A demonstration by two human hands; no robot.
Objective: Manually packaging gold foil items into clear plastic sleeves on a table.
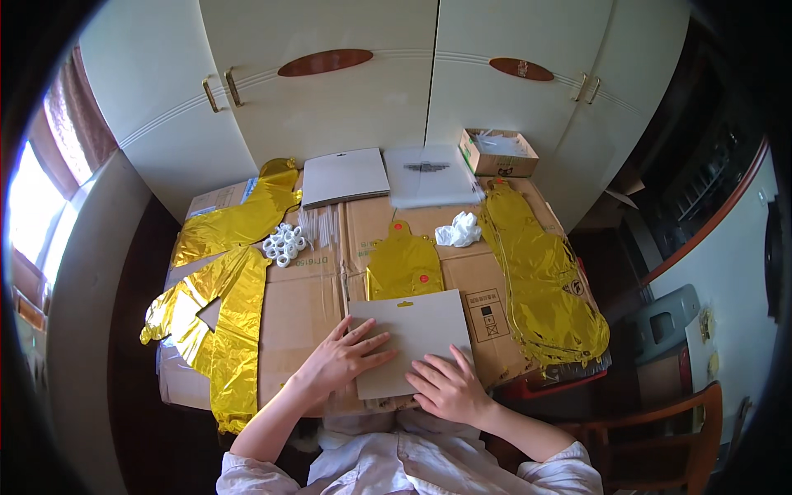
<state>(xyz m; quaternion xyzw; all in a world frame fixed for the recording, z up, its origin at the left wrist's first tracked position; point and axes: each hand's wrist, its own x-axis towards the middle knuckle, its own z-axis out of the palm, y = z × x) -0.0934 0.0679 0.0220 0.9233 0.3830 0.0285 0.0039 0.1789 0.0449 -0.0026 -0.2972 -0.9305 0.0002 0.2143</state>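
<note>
A grey card (421, 322) with a small hanging slot near its top edge lies at the near middle of the cardboard-covered table. My left hand (346, 355) rests on its left side, fingers spread. On the card's lower right lies my right hand (450, 388), its fingers stretched out flat. From under the card's far edge shows a folded gold foil balloon (402, 260) with two red dots; the part below the card is hidden. Neither hand grips anything.
Gold foil balloons lie at the left (235, 322) and right (540, 280). Behind are a stack of grey cards (345, 176), transparent plastic bags (433, 188) and a straw box (500, 157). White rings (285, 244), transparent straws (320, 227) and a crumpled white bundle (459, 231) sit nearer. A wooden chair (660, 437) stands right.
</note>
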